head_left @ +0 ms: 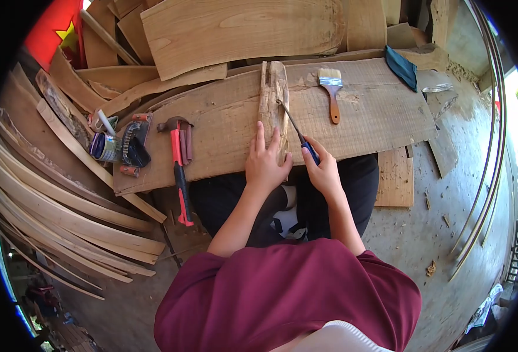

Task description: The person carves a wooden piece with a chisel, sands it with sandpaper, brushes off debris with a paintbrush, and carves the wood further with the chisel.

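Note:
A weathered, split strip of wood (274, 88) lies lengthwise on a broad wooden board (223, 123) across my lap. My left hand (265, 164) rests on the strip's near end, fingers stretched out and pressing down, thumb out to the right. In my right hand (324, 173) is a screwdriver (296, 128) with a blue and black handle and a thin metal shaft. Its tip touches the strip's upper surface, near the right side. A flat paintbrush (331, 91) lies right of the strip. To the left sits a claw hammer (178, 158) with a red and black handle.
Further left are a dark tool with a toothed strip (134, 144) and an open can (104, 146). A dark green cloth (401, 67) lies at the far right. Curved wooden strips (77, 217) fill the left side; large planks (241, 32) lean behind. Chips litter the concrete floor (400, 234).

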The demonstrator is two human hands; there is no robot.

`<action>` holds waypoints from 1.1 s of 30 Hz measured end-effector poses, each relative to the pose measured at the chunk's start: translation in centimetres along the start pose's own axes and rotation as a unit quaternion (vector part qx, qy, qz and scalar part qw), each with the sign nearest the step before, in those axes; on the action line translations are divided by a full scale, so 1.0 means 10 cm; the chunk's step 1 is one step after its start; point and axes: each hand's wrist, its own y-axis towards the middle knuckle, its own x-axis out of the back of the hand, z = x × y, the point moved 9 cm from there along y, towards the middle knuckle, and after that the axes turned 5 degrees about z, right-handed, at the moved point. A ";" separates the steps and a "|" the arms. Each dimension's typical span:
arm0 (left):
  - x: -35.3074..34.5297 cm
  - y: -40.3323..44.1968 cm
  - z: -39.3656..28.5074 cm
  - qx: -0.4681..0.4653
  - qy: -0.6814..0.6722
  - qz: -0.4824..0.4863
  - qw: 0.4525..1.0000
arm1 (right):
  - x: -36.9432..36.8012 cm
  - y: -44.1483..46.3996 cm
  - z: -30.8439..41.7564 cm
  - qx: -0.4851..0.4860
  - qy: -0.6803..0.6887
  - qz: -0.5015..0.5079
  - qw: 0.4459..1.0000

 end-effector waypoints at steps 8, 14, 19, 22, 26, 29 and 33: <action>0.01 0.01 -0.01 0.010 0.001 -0.010 1.000 | -0.04 0.08 0.10 0.054 -0.017 -0.012 0.998; -0.01 0.14 0.04 0.027 0.012 -0.017 0.999 | -0.14 0.30 0.15 0.059 -0.031 -0.001 0.998; -0.08 0.35 0.15 0.021 -0.005 -0.007 1.000 | -0.13 0.46 0.16 0.089 -0.028 -0.023 0.995; -0.09 0.41 0.15 0.009 -0.006 -0.007 1.000 | -0.08 0.48 0.20 0.083 -0.037 -0.028 0.995; -0.11 0.47 0.15 0.008 -0.018 0.004 1.000 | -0.10 0.51 0.19 0.083 -0.049 -0.045 0.994; -0.12 0.50 0.15 0.019 -0.007 0.007 1.000 | -0.10 0.51 0.26 0.079 -0.077 -0.055 0.992; -0.12 0.50 0.15 0.014 -0.006 0.003 1.000 | -0.14 0.56 0.29 0.086 -0.101 -0.064 0.989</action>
